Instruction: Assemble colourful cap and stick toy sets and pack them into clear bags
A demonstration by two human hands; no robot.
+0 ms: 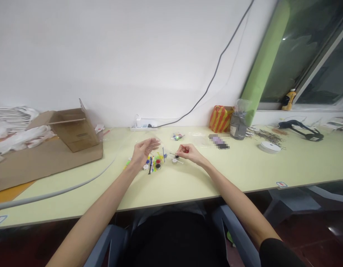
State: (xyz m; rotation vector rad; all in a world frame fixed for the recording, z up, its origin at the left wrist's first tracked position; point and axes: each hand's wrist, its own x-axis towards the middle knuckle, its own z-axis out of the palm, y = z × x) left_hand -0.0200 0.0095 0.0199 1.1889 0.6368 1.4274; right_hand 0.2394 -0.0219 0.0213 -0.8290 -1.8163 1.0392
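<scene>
Holding clr bag (155,143), seemingly, in L hand (141,151) | pinching thin pc (172,154) in R hand (189,153), type unclear | discs (158,166) just below L | prob picking out pcs | next calls for steady R pinch

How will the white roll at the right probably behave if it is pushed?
The white roll would probably slide rather than tip, since it lies flat on the table. Stood on its edge, it might roll, given its round outline.

My one view, from the wearer's head, faces forward and down over the near table (188,187) toward the wall (118,55).
</scene>
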